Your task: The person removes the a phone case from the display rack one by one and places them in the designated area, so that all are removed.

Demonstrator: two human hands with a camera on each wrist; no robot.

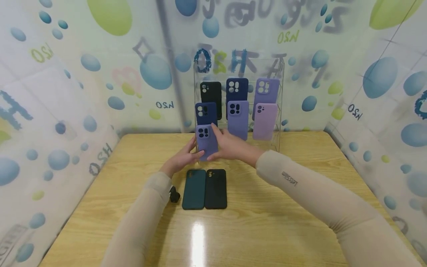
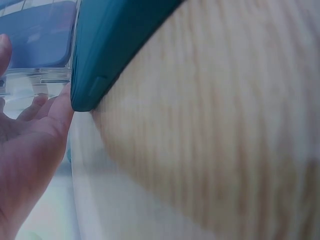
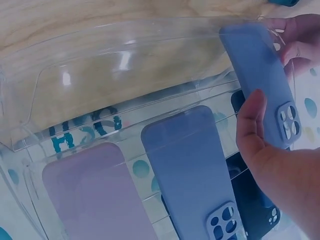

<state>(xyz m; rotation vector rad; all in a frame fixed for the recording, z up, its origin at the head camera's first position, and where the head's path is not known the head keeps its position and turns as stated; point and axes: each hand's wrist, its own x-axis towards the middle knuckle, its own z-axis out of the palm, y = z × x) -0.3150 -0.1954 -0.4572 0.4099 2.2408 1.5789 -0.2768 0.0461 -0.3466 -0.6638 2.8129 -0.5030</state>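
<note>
A lavender phone case point(image 1: 210, 146) stands at the lower left of a clear display rack point(image 1: 280, 107). My right hand point(image 1: 230, 145) holds its right side, thumb and a finger spread along the edge; in the right wrist view the bent thumb overlaps the case front, other fingers hidden. My left hand point(image 1: 181, 158) grips the rack's lower left corner, its thumb in front by the case's lower edge and the fingers outside. On the table nearer me lie a dark teal phone case point(image 1: 194, 189) and a black phone case point(image 1: 216, 189), side by side.
The rack's upper tiers bear a black case point(image 1: 211, 97), navy cases point(image 1: 237, 88), and a purple case point(image 1: 267, 89). Another lavender case point(image 1: 238, 120) and a pink-lilac case point(image 1: 265, 121) stand lower. The wooden table point(image 1: 283, 226) meets a patterned backdrop point(image 1: 133, 104).
</note>
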